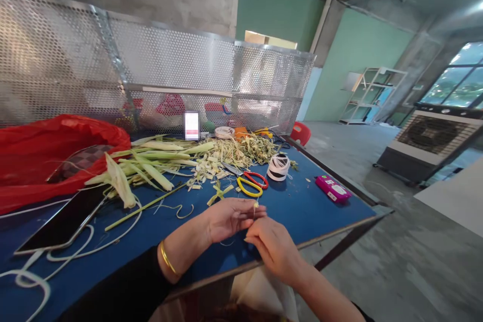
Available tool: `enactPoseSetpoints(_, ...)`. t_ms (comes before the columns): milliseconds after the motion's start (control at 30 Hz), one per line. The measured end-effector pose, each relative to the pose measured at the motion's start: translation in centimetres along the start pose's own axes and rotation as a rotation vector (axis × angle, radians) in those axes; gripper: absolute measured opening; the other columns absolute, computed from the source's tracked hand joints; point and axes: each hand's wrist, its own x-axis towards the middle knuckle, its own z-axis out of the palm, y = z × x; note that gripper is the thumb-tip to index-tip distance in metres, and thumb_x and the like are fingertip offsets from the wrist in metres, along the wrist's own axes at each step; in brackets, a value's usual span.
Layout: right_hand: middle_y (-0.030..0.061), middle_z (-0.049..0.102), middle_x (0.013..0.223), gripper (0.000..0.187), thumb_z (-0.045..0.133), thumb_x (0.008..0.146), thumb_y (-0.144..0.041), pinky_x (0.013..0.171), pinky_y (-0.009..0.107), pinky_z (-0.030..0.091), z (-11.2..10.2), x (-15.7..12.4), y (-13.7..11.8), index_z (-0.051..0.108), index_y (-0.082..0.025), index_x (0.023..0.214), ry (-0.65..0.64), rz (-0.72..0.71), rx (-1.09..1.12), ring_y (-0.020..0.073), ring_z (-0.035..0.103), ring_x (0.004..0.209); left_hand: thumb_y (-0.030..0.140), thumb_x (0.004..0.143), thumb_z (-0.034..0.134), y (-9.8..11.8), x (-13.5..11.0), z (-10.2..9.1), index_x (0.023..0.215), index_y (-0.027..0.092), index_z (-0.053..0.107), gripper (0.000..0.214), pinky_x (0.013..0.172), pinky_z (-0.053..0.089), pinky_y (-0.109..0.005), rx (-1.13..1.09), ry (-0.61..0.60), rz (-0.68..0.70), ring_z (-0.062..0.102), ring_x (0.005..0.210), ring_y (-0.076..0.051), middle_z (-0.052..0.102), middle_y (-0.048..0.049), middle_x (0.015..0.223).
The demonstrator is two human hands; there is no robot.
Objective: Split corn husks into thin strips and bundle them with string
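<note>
At the front edge of the table, my left hand [226, 219] is turned palm up, its fingertips closed on a small pale yellow piece [256, 205]. A fine thread seems to hang from that piece, between the two hands. Close against it, my right hand [274, 247] is pinched; what sits between its fingers is too small or hidden to make out. Just beyond the hands lie scissors [249, 190] with one red and one yellow handle loop. A roll of white string [278, 167] stands to their right.
Corn husks [154, 161] and a heap of shredded husk [241, 151] cover the table's back. On the left are a red plastic bag [56, 136], a black tablet [64, 221] and a white cable [90, 256]. A magenta device [332, 189] sits near the right edge.
</note>
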Motion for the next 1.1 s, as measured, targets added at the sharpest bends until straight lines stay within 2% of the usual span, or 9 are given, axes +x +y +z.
enactPoseSetpoints(133,0.0013,0.063,0.074,0.019,0.042,0.095,-0.027,0.065,0.024,0.044,-1.8,0.1,0.6,0.054,-0.021,0.081,-0.142,0.092,0.118,0.0137,0.058,0.068,0.010,0.079,0.061,0.6,-0.5,-0.2,0.062,0.012,0.064,0.017,0.055,0.054,-0.017,-0.063,0.184,0.116,0.054,0.048,-0.007,0.058,-0.0008,0.055)
enactPoseSetpoints(200,0.0034,0.064,0.083,0.020,0.044,0.093,-0.036,0.066,0.025,0.045,-3.3,1.2,2.2,0.055,-0.020,0.088,-0.069,0.279,0.067,0.0139,0.060,0.068,0.009,0.078,0.062,0.8,-1.0,-0.2,0.061,0.012,0.063,0.017,0.056,0.055,-0.018,-0.061,0.208,0.167,0.047,0.044,-0.005,0.054,0.0016,0.053)
enactPoseSetpoints(300,0.0109,0.062,0.098,0.041,0.051,0.085,-0.052,0.063,0.029,0.045,-5.2,4.4,6.3,0.053,-0.016,0.106,0.185,0.711,-0.433,0.0186,0.062,0.069,0.008,0.075,0.064,1.3,-1.9,-0.4,0.069,0.011,0.066,0.007,0.056,0.057,-0.021,-0.031,0.204,0.237,0.048,0.048,-0.006,0.054,0.0003,0.059)
enactPoseSetpoints(400,0.0192,0.056,0.113,0.063,0.050,0.081,-0.062,0.065,0.032,0.045,-5.5,7.7,10.4,0.045,-0.013,0.121,-0.016,0.867,-0.744,0.0285,0.064,0.089,0.008,0.076,0.064,1.9,-2.4,-0.8,0.071,0.010,0.065,0.006,0.058,0.057,-0.021,-0.019,0.177,0.263,0.046,0.048,-0.005,0.051,0.0012,0.059)
enactPoseSetpoints(533,0.0166,0.059,0.107,0.049,0.055,0.081,-0.052,0.068,0.031,0.044,-5.5,9.8,13.6,0.051,-0.013,0.111,-0.229,0.841,-0.750,0.0276,0.062,0.092,0.006,0.077,0.062,2.7,-2.6,-1.9,0.072,0.010,0.064,0.007,0.058,0.058,-0.021,-0.031,0.205,0.283,0.046,0.047,-0.005,0.051,0.0016,0.060)
enactPoseSetpoints(733,0.0198,0.055,0.115,0.037,0.053,0.084,-0.034,0.083,0.039,0.039,-6.5,9.3,12.4,0.052,-0.011,0.113,-0.210,0.767,-0.774,0.0326,0.053,0.108,0.003,0.080,0.057,3.4,-3.3,-2.4,0.074,0.008,0.063,0.009,0.054,0.057,-0.020,-0.117,0.254,0.291,0.051,0.046,-0.006,0.057,-0.0015,0.063)
enactPoseSetpoints(800,0.0199,0.052,0.120,0.032,0.040,0.091,-0.032,0.089,0.039,0.036,-5.3,8.9,11.0,0.053,-0.012,0.113,-0.136,0.646,-0.765,0.0312,0.048,0.113,0.003,0.080,0.057,3.6,-3.6,-2.4,0.073,0.008,0.062,0.010,0.054,0.057,-0.020,-0.138,0.247,0.301,0.052,0.046,-0.006,0.057,-0.0020,0.063)
enactPoseSetpoints(867,0.0184,0.056,0.113,0.028,0.040,0.090,-0.028,0.084,0.035,0.038,-3.2,8.6,9.8,0.056,-0.013,0.108,-0.340,0.540,-0.606,0.0278,0.053,0.104,0.003,0.080,0.057,3.9,-3.7,-2.5,0.072,0.008,0.061,0.010,0.054,0.058,-0.020,-0.155,0.243,0.313,0.053,0.046,-0.006,0.058,-0.0021,0.063)
enactPoseSetpoints(1100,0.0174,0.066,0.097,0.043,0.059,0.070,-0.014,0.069,0.030,0.041,0.4,9.4,10.9,0.054,-0.009,0.112,-0.548,0.565,-0.441,0.0272,0.062,0.088,0.002,0.084,0.051,4.7,-3.7,-3.1,0.071,0.009,0.057,0.015,0.052,0.057,-0.019,-0.233,0.238,0.336,0.048,0.041,-0.004,0.053,0.0000,0.059)
